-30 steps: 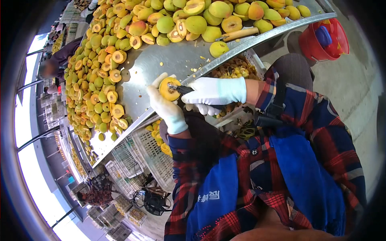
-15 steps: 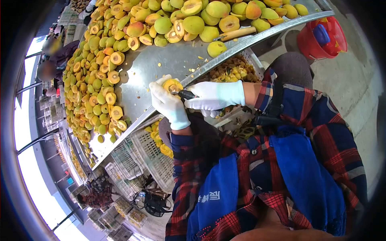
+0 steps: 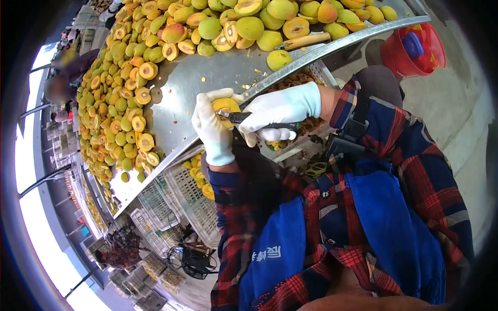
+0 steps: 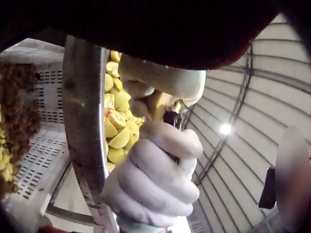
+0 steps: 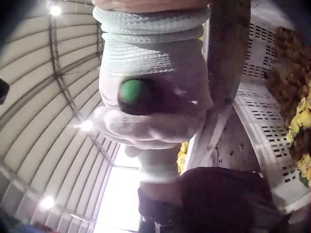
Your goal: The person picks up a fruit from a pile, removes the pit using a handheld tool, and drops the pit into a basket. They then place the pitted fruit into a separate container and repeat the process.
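In the head view, the gloved left hand (image 3: pixel 211 129) holds a yellow fruit half (image 3: pixel 228 105), its cut face turned up. The gloved right hand (image 3: pixel 280 110) grips a black-handled tool (image 3: pixel 239 117), whose metal tip lies at the middle of the cut face. Seen from the left wrist, the right hand's fingers (image 4: pixel 153 179) are curled round the dark handle, beside the fruit piece (image 4: pixel 159 106). A green handle end (image 5: pixel 135 92) pokes out of the right fist in the right wrist view.
Fruit halves (image 3: pixel 116 124) are heaped on the metal table (image 3: pixel 179 93), whose raised edge (image 3: pixel 306 61) runs by the hands. A wooden-handled tool (image 3: pixel 306 41) lies there. Crates (image 3: pixel 194 202) stand below, a red bucket (image 3: pixel 433 49) at upper right. Other people appear at the left.
The fruit half has tilted and turned in the left hand. The right hand has rolled over, showing more of the black handle beneath it, and the tool tip has shifted on the cut face.
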`<state>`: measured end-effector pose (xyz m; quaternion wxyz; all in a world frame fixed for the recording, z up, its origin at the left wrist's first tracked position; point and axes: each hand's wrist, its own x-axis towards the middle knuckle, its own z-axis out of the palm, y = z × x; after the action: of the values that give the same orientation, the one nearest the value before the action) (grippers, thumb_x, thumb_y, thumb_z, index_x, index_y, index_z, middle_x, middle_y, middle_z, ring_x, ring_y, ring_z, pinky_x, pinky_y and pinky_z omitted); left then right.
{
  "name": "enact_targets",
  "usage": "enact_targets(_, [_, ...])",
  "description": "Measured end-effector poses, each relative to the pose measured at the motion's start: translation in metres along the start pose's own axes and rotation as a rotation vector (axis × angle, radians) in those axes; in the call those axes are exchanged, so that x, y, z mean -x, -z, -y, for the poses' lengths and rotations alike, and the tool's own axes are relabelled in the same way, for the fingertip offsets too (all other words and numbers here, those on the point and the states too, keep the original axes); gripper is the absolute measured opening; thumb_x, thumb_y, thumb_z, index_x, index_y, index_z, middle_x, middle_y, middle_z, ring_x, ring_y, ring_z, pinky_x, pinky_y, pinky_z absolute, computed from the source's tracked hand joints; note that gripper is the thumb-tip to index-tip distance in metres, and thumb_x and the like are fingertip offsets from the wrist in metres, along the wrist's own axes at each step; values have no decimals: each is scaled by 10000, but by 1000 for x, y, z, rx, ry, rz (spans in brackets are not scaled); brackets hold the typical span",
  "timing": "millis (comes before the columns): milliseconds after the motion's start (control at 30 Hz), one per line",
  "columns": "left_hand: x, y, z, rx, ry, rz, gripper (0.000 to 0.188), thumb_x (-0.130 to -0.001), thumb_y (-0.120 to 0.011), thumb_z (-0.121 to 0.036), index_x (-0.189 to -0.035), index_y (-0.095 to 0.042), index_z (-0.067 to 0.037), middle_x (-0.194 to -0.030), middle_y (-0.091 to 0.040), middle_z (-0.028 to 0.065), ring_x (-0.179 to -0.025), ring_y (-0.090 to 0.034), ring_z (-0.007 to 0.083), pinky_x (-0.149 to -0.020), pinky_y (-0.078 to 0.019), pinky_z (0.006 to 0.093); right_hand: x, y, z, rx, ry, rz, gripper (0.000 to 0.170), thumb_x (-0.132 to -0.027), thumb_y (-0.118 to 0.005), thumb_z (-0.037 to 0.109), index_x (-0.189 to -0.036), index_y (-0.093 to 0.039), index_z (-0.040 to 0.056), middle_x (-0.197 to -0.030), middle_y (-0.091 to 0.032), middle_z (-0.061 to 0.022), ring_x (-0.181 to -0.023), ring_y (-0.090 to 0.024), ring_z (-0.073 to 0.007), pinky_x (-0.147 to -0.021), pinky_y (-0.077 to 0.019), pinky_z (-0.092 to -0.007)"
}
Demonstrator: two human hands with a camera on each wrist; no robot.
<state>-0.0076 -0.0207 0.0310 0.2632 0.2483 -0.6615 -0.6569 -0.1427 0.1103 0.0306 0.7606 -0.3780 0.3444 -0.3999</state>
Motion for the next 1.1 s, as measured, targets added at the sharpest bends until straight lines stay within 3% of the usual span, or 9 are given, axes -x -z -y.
enact_targets(167, [-1, 9, 9, 245, 33, 144, 533, -1031, -376, -438, -954, -623, 28, -822, -684, 174, -704, -636, 220, -688, -536, 316, -8, -7, -14, -227, 85, 128, 380, -980, -511, 363, -958, -631, 3, -563, -466, 17, -453, -470, -86, -408, -412, -228])
enact_targets(267, [-2, -8, 14, 693, 194, -97, 512, -1009, -394, -498, -990, -600, -30, -795, -645, 166, -615, -601, 228, -609, -521, 303, -23, -27, -21, 71, 56, -221, 423, -957, -549, 441, -1024, -599, 27, -616, -531, -24, -496, -538, -98, -434, -443, -235])
enact_targets(400, [-7, 13, 39, 812, 188, 6, 526, -1007, -375, -518, -1059, -583, -37, -905, -655, 174, -625, -603, 229, -524, -496, 287, -35, -25, -61, 994, 508, -640, 573, -928, -458, 524, -1233, -505, 41, -874, -637, -251, -752, -630, -431, -720, -514, -466])
enact_targets(500, [1, 27, 22, 577, 83, -265, 512, -1011, -374, -505, -1111, -565, -41, -967, -657, 172, -636, -607, 225, -528, -500, 286, -28, -18, -71, 870, 90, -675, 482, -942, -473, 436, -1150, -572, 11, -844, -668, -227, -693, -658, -357, -648, -536, -418])
enact_targets(567, [19, 57, 0, 265, -60, -440, 453, -1026, -381, -431, -1095, -610, -46, -986, -655, 160, -702, -601, 239, -603, -520, 298, -22, -1, -94, -98, -331, -491, 401, -932, -545, 407, -1049, -606, 29, -817, -665, -144, -629, -642, -237, -550, -521, -351])
enact_targets(667, [62, 132, -16, -615, -31, -557, 417, -1007, -448, -374, -1034, -661, -16, -969, -667, 165, -825, -636, 262, -747, -510, 343, -13, -7, -74, -239, -129, -670, 331, -952, -548, 344, -1014, -578, 20, -761, -631, -94, -553, -587, -153, -467, -482, -288])
enact_targets(833, [62, 215, -28, -1150, 299, -531, 458, -934, -548, -433, -1092, -667, -20, -1037, -666, 214, -989, -628, 360, -877, -473, 408, -9, -1, -61, 105, -173, -808, 296, -963, -521, 317, -1008, -490, 26, -738, -623, -133, -521, -598, -211, -476, -483, -326])
enact_targets(933, [2, 283, 8, -1410, 171, -609, 535, -883, -594, -452, -1191, -614, -16, -1137, -628, 249, -1066, -597, 386, -909, -469, 436, -5, -3, -56, 1064, -314, -888, 368, -896, -531, 367, -979, -569, 11, -863, -654, -238, -848, -637, -426, -780, -493, -494])
enact_targets(1100, [-61, 294, 31, -1788, 441, -630, 545, -874, -547, -501, -1197, -555, -62, -1160, -590, 187, -1030, -599, 381, -842, -487, 503, 0, -2, -45, 867, -337, -888, 369, -898, -544, 371, -975, -563, 11, -834, -654, -232, -817, -644, -409, -742, -501, -491])
